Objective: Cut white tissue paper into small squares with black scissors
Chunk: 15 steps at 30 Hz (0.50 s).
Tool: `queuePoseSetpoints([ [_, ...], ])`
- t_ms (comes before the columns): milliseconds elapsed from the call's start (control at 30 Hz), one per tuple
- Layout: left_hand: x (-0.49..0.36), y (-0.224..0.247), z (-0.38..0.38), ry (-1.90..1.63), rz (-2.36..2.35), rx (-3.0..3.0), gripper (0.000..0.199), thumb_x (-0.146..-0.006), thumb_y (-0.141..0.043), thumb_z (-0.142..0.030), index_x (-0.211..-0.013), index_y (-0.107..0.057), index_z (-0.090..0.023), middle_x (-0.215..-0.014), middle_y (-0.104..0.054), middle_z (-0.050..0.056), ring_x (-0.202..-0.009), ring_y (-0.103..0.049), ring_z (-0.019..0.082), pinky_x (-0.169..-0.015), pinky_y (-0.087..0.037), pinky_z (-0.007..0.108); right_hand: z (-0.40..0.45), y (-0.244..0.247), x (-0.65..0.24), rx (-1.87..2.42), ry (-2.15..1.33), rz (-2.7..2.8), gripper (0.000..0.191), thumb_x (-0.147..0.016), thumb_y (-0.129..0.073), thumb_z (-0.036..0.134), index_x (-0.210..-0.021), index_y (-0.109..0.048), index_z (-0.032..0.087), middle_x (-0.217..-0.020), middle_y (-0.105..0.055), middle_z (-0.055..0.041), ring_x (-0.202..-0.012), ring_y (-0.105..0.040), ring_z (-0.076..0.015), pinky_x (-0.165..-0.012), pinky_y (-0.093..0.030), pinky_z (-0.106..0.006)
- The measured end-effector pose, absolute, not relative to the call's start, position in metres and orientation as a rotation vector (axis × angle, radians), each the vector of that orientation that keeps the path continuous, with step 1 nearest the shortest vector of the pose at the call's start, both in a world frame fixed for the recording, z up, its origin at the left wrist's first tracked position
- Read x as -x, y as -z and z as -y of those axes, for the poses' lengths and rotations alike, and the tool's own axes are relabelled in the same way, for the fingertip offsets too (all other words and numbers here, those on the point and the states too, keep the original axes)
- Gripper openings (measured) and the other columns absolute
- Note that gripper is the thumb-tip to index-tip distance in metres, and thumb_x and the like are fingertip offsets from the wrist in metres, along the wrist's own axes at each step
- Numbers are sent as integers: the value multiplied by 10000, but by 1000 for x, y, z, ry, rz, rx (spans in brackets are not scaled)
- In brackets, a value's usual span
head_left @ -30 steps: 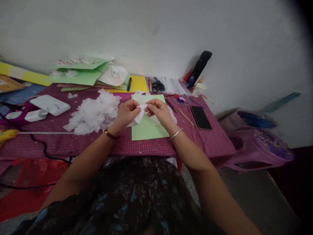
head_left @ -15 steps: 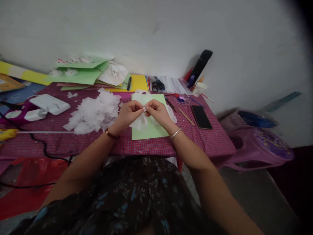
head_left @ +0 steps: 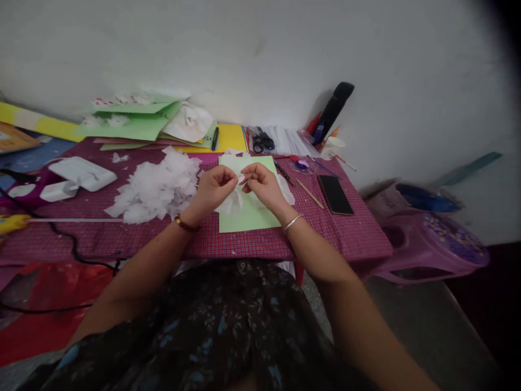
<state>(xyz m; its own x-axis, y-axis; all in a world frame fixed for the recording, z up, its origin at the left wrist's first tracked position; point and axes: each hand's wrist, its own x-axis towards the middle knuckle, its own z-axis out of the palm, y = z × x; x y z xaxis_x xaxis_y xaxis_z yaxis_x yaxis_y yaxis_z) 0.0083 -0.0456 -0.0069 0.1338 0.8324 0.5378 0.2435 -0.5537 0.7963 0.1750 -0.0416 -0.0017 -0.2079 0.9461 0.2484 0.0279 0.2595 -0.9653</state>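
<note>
Above a light green sheet of paper (head_left: 248, 221), my left hand (head_left: 215, 190) pinches a small piece of white tissue paper (head_left: 240, 178) between thumb and forefinger. My right hand (head_left: 262, 187) meets it from the other side, its thumb and fingers also closed at the tissue. Fingers hide much of the small piece. More white tissue (head_left: 230, 205) lies on the green sheet under my hands. Just left of my left hand rises a loose heap of white tissue pieces (head_left: 157, 187).
Right of the sheet lie a thin wooden stick (head_left: 310, 194), a dark pen (head_left: 284, 172) and a phone (head_left: 335, 194). Scissors (head_left: 263, 141) and a marker (head_left: 215, 139) sit farther back. At left are a white adapter (head_left: 83, 172), a glue gun (head_left: 14, 224) and a black cable (head_left: 75, 247).
The fingers of my right hand have shifted slightly at the tissue, and a bit more of the white piece shows between the fingertips. Everything else stays in place.
</note>
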Motion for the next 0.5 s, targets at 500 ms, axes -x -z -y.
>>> queuePoseSetpoints([
  [500,-9,9,45,-1393,-1083,-2008,55,-766,-660,-167,-726,-628,-184,-706,-635,8,-642,-560,126,-611,-439,275,44,2,-173,947,-1252,1515,29,-803,-590,183,-801,-569,202,-710,-590,57,-580,-589,-78,-596,-490,-234],
])
